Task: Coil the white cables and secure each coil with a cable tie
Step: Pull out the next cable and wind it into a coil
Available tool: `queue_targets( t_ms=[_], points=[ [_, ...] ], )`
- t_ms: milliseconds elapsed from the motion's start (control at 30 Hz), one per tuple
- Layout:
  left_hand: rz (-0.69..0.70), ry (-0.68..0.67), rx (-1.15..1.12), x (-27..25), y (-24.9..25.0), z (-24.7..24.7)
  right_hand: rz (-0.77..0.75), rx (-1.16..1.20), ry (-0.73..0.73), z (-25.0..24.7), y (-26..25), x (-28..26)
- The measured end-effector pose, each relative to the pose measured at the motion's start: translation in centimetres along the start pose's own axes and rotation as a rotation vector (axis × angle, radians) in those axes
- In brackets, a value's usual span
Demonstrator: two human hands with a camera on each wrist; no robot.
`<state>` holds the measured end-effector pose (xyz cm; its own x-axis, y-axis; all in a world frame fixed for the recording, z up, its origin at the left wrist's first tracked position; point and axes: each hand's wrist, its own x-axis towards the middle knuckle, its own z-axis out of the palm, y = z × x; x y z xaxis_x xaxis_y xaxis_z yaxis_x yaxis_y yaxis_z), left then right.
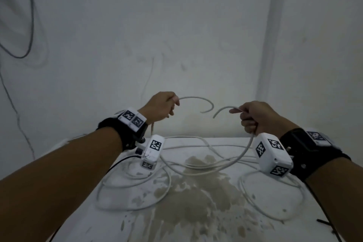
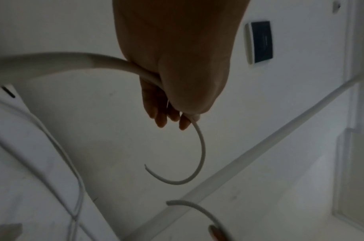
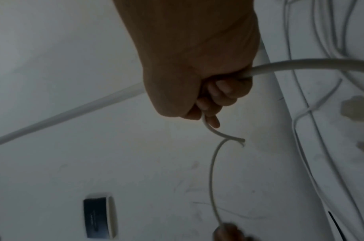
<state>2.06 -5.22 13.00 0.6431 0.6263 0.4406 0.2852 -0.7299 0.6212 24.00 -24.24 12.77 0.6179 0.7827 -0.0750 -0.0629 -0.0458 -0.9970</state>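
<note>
Gripping one white cable [image 1: 243, 153] in each fist above the desk [image 1: 196, 212]: left hand [image 1: 161, 107] closed round its end, tip hooking rightward and down; right hand [image 1: 255, 117] closed round the other end, tip arcing leftward and down. Tips near, apart. Sagging between the fists onto the stained desk, among loose loops.

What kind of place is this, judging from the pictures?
Probably a bare indoor work corner, not a tidy office: a stained white table against scuffed white walls, a dark cable hanging on the wall, and a wall panel.
</note>
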Motion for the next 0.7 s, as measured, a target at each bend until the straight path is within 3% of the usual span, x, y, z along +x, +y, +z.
queue_targets(
  t_ms=[133,200,300,400,467,533,567,633,700],
  points=[
    [-0.276,-0.187,0.454,0.9,-3.2,4.2,0.007,0.033,0.064,-0.4,-0.1,-0.8],
    [-0.336,-0.184,0.511,-0.4,-3.4,5.1,0.033,0.136,0.134,-0.2,0.1,-0.6],
    [-0.248,-0.275,0.399,-3.5,-1.9,4.7,0.051,0.300,0.205,1.0,0.5,0.1],
    [-0.412,-0.602,0.102,-7.8,0.9,5.2,0.030,0.469,0.195,4.0,0.8,0.5],
    [-0.548,-0.695,-0.208,-9.6,2.2,6.2,0.043,0.623,0.154,6.4,0.7,0.3],
    [-0.719,-0.626,-0.600,-9.7,2.3,7.3,0.075,0.752,0.130,8.4,0.8,-0.1],
    [-0.753,-0.560,-0.694,-9.7,2.7,7.1,0.089,0.796,0.117,9.2,1.0,-0.3],
    [-0.828,-0.338,-0.985,-9.3,2.8,7.0,0.103,0.823,0.078,10.2,1.7,-0.9],
    [-0.824,0.013,-1.153,-8.8,2.8,6.3,0.096,0.767,0.046,10.5,2.6,-1.8]
  ],
)
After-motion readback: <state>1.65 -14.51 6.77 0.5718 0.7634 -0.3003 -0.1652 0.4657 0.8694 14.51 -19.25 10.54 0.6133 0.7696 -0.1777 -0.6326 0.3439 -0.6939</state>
